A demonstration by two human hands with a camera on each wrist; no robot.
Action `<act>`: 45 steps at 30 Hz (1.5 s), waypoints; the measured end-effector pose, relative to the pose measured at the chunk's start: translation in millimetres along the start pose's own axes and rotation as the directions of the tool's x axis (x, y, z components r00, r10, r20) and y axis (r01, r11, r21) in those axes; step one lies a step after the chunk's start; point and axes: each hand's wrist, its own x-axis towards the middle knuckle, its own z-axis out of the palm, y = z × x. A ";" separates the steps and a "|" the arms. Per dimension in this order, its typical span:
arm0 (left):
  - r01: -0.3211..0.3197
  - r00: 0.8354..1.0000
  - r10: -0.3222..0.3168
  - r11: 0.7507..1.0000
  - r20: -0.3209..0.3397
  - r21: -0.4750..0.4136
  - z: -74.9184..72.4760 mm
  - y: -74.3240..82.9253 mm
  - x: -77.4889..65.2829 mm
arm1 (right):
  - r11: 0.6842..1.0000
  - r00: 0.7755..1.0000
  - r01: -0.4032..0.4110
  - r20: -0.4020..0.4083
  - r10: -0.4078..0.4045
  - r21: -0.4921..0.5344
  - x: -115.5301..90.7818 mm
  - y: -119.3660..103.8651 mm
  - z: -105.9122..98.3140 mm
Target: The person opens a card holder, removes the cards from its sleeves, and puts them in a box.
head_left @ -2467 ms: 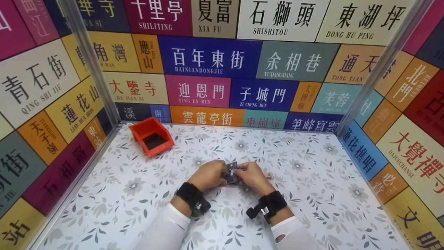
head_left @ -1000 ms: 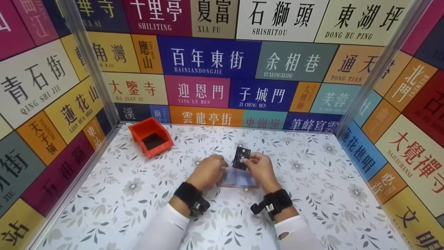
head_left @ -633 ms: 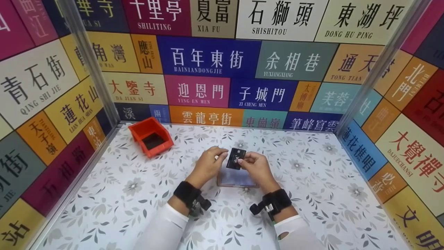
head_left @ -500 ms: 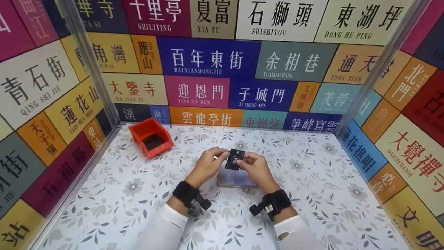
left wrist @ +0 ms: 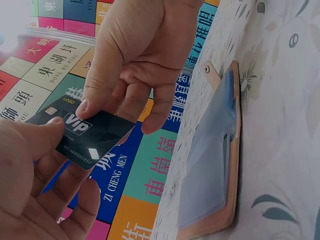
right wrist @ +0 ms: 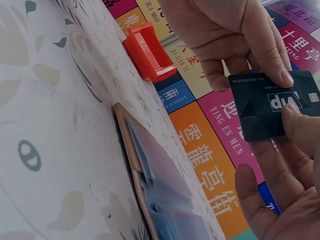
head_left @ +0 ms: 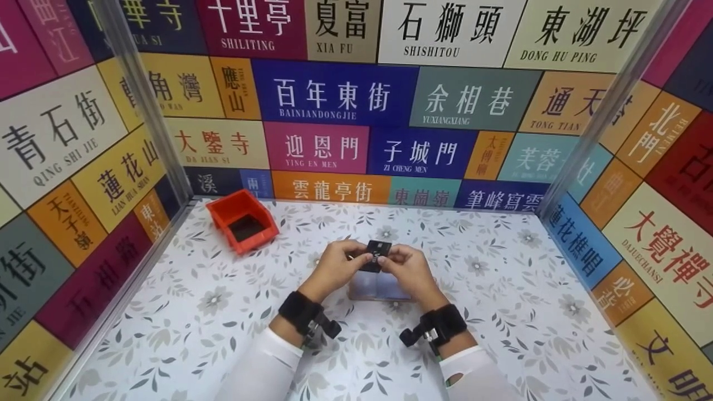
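A black VIP card [head_left: 380, 247] is held up between both hands, above an unfolded card holder. My left hand [head_left: 336, 264] pinches one end, its thumb on the printed face [left wrist: 107, 134]. From the other side my right hand [head_left: 413, 269] also grips it, thumb across the lettering and fingers behind. On the table just below lies the card holder [head_left: 381, 287], with clear plastic sleeves [left wrist: 207, 165] and a tan cover. A snap strap [left wrist: 211, 75] sticks out from its edge. My hands hide part of the card.
A red plastic bin [head_left: 259, 243] stands at the back left, with a flat dark thing [head_left: 245, 226] inside. Printed panels wall the flower-patterned table [head_left: 490, 328] at the back and both sides. Metal corner posts [head_left: 579, 106] stand where the panels meet.
Both hands were low over the card holder, covering much of it. The right hand then lifted the card up and away. My left hand has since come over and taken its other end.
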 end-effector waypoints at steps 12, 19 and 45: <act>0.024 0.997 -0.021 0.998 -0.069 0.052 -5.0 1.3 1.6 | 0.951 0.998 0.065 0.036 -0.056 -0.303 -0.3 0.2 -6.7; 0.006 0.988 0.008 0.996 -0.152 0.093 -8.7 -2.0 4.5 | 0.765 0.991 0.124 0.111 -0.068 -0.632 -2.0 5.4 -15.4; 0.103 0.926 0.198 0.688 -0.323 0.718 -88.7 -31.3 1.9 | 0.585 0.981 0.112 0.182 0.063 -0.803 -12.5 7.5 -21.3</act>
